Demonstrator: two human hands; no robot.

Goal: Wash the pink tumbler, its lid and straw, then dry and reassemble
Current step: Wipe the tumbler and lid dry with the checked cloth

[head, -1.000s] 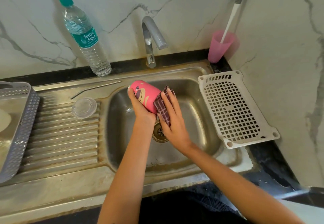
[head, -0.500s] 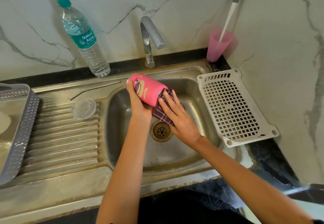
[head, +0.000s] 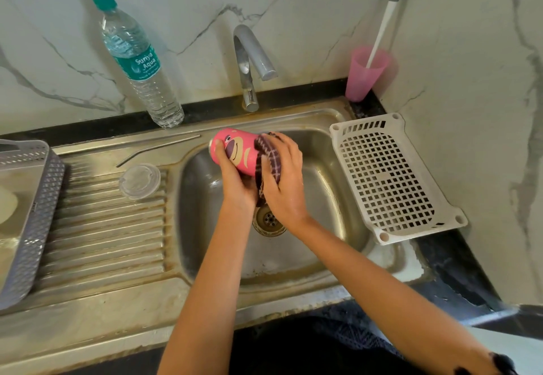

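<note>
Grey basket [head: 44, 198] far left, pale item inside, cut off by frame edge. Water bottle [head: 141, 63] upright at wall. Clear lid [head: 140, 181] and metal straw [head: 158, 148] lie apart on drainboard. Left hand [head: 238, 186] grips pink tumbler [head: 235, 151], tipped sideways above sink [head: 338, 198]. Right hand [head: 282, 181], fingers curled, holds checked cloth [head: 269, 154] against tumbler. White slotted tray [head: 388, 181] on counter, right of sink. Pink cup [head: 364, 78] in corner holds white handle [head: 379, 34].

Checked cloth [head: 269, 154]: moved from beneath the pink tumbler [head: 238, 154] to draped over its upper side.
Right hand [head: 283, 181]: risen with the cloth, fingers now curled over the top.
Tumbler: rolled in the left hand [head: 235, 183], bear face turned further upward.
</note>
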